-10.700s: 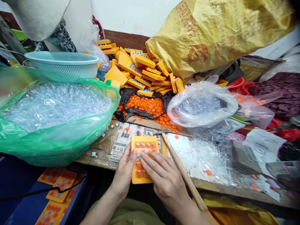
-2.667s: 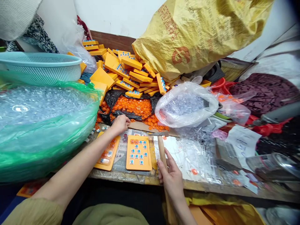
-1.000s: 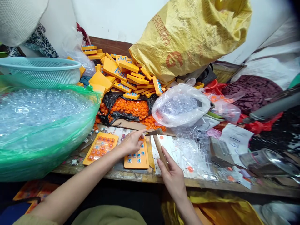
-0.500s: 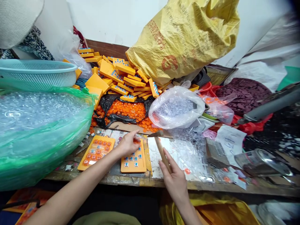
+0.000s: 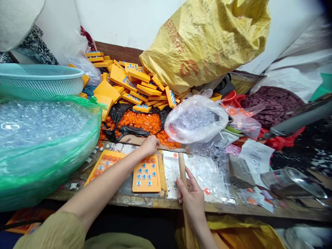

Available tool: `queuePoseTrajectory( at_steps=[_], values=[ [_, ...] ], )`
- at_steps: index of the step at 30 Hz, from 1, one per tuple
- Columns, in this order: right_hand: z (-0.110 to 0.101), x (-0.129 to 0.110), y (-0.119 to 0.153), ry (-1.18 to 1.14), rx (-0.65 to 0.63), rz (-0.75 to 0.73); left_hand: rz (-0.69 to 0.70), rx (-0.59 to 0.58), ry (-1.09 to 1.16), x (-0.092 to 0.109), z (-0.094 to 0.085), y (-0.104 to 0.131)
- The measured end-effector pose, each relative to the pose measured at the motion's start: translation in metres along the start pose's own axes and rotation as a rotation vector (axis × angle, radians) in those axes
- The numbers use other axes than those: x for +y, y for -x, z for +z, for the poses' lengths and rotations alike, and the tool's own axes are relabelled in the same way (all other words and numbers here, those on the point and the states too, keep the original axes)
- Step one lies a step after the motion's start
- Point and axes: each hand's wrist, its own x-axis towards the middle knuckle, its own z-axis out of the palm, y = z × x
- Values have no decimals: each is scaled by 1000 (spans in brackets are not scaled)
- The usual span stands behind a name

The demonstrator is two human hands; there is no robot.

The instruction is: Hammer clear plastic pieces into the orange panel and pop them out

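Note:
My right hand [image 5: 190, 190] is closed around a wooden handle [image 5: 182, 169] that stands nearly upright over white paper. My left hand [image 5: 151, 145] is closed at the near edge of the loose orange caps [image 5: 141, 121]; what its fingers hold, if anything, is hidden. Below it lies a yellow-orange panel [image 5: 146, 185] with blue-and-white switches and a row of orange caps along its top. A second panel [image 5: 89, 178], bearing orange caps, lies to the left, partly behind my left forearm.
A green bag [image 5: 52, 148] of clear pieces fills the left side. Yellow panels [image 5: 116, 76] are piled behind the caps. A white bag [image 5: 195, 119] of clear pieces stands right of them. At right are a grey block [image 5: 241, 169] and a clear jar [image 5: 290, 181].
My left hand has moved up and away from the nearer panel to the orange caps. The handle in my right hand has swung more upright, and the tool's metal head no longer shows.

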Motion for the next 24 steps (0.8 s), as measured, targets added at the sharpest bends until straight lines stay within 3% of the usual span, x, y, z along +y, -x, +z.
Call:
queuePoseTrajectory(
  at_steps=[3, 7, 13, 18, 24],
  values=[
    [0, 0, -1, 19, -13, 2, 31, 51, -10, -2, -6, 12],
    [-4, 4, 1, 121, -37, -44, 89, 99, 13, 6, -13, 52],
    [-17, 10, 15, 408, -36, -358, 357, 247, -102, 7, 0, 107],
    [-20, 10, 27, 684, -149, -618, 355, 352, -226, 5, 14, 114],
    [-14, 4, 29, 826, -213, -736, 281, 396, -26, 9, 15, 114]
  ],
)
